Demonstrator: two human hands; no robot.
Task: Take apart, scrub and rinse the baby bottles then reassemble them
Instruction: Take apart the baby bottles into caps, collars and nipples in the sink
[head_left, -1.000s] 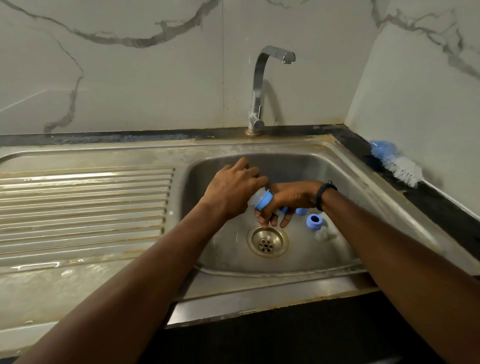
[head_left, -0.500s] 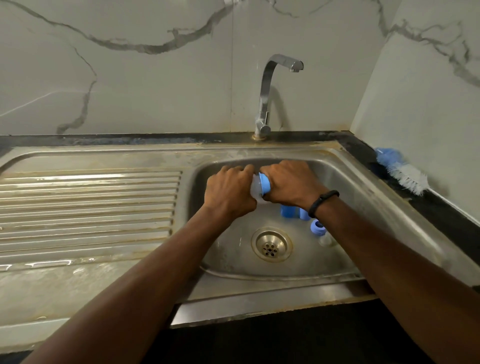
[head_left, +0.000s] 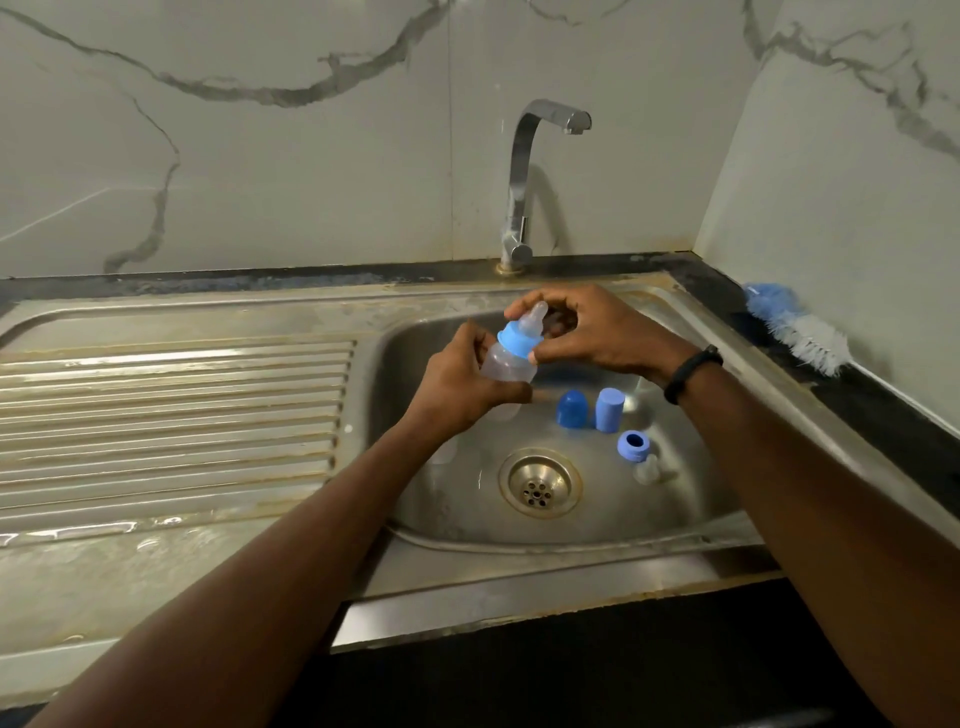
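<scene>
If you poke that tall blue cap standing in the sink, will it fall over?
Probably. The tall blue cap stands upright on the sloping steel sink, so a nudge could tip it. It looks round, so it might then roll toward the drain. It seems to be light plastic.

Stainless steel sink (head_left: 691, 332) set in a dark counter (head_left: 883, 410). Behind the sink, a marble-patterned wall (head_left: 260, 156) with grey veins; a second such wall (head_left: 857, 182) meets it at the corner right of the sink. A chrome tap (head_left: 524, 176) rises behind the basin; a ribbed drainboard (head_left: 171, 415) extends left. A drain (head_left: 540, 484) sits in the basin floor.
</scene>
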